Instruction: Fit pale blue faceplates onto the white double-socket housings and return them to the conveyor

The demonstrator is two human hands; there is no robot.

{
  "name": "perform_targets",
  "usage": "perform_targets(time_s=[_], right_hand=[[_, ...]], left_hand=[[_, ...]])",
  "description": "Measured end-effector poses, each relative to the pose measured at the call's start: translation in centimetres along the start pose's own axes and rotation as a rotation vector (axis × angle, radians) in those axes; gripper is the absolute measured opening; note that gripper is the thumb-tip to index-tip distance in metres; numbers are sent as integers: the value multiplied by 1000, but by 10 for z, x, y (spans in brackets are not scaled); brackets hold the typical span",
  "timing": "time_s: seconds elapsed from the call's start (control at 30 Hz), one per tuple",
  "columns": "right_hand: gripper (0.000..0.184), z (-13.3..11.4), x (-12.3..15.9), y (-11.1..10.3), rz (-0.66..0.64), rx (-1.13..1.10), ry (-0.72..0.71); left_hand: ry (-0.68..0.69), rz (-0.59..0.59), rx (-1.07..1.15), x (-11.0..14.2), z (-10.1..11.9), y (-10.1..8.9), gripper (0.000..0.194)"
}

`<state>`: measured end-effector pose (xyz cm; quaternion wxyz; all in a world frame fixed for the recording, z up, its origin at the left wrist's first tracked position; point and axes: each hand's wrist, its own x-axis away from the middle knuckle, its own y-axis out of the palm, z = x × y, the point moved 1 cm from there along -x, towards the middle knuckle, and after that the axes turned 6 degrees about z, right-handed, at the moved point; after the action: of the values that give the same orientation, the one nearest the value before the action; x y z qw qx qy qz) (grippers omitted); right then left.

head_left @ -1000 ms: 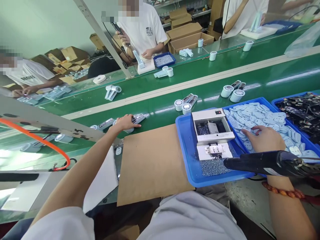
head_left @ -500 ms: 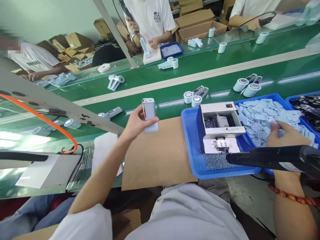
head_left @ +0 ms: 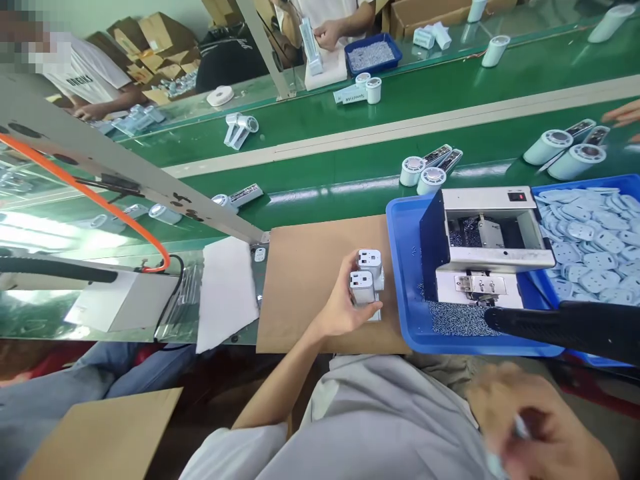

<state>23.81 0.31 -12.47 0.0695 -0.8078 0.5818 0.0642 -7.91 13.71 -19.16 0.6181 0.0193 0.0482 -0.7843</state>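
Note:
My left hand (head_left: 340,308) is wrapped round two white handheld fans (head_left: 363,288). They stand on the brown cardboard sheet (head_left: 310,267) with the slotted ends of their handles facing up; their lower parts are partly hidden by my fingers. My right hand (head_left: 540,427), blurred by motion, is low at the right near my lap. Its fingers are curled round a small pale plastic piece (head_left: 521,427), whose shape is smeared. Right of the cardboard, a blue tray (head_left: 400,280) holds a screw feeder (head_left: 493,257) and loose small screws (head_left: 457,319).
A black elongated tool (head_left: 565,330) reaches over the tray's front right. Light-blue plastic covers (head_left: 595,247) fill another tray at right. More fans (head_left: 430,179) lie on the green belt (head_left: 320,180). A metal post (head_left: 200,207) slants at left. Co-workers (head_left: 345,27) sit across.
My left hand has come down and right, from holding a fan above the cardboard to gripping two standing on it. My right hand has left the tray of covers and moved down towards my lap.

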Motion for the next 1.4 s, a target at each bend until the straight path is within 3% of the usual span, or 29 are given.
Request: perform_targets(time_s=[0.07, 0.17, 0.23, 0.43, 0.53, 0.73, 0.9, 1.07, 1.23, 1.33, 1.4], right_hand=[[12, -14, -40, 28, 44, -16, -42], [20, -27, -96, 49, 366, 116, -80], [19, -28, -125, 56, 453, 183, -74], [16, -9, -167, 62, 234, 221, -41], [12, -7, -167, 69, 202, 203, 0], [29, -16, -144, 92, 494, 283, 57], [44, -9, -144, 89, 440, 88, 205], [59, 6, -145, 95, 447, -30, 235], [39, 7, -128, 92, 440, -226, 200], [11, 3, -117, 83, 545, -315, 101], [6, 1, -114, 76, 624, -293, -4]], left_hand=[[50, 31, -8, 2, -1, 8, 93], [152, 111, -19, 2, 2, 19, 81], [214, 111, -37, 4, 5, 25, 73], [255, 63, -92, 17, 1, 28, 82], [391, 95, -151, 20, -1, 30, 88], [471, 38, -108, 17, 7, 38, 105], [442, 57, -176, 21, 1, 38, 96], [485, 43, -189, 21, 1, 29, 89], [605, 58, -106, 15, -2, 30, 91], [659, 124, -66, 13, -6, 36, 92], [662, 179, -79, 10, -6, 40, 91]])
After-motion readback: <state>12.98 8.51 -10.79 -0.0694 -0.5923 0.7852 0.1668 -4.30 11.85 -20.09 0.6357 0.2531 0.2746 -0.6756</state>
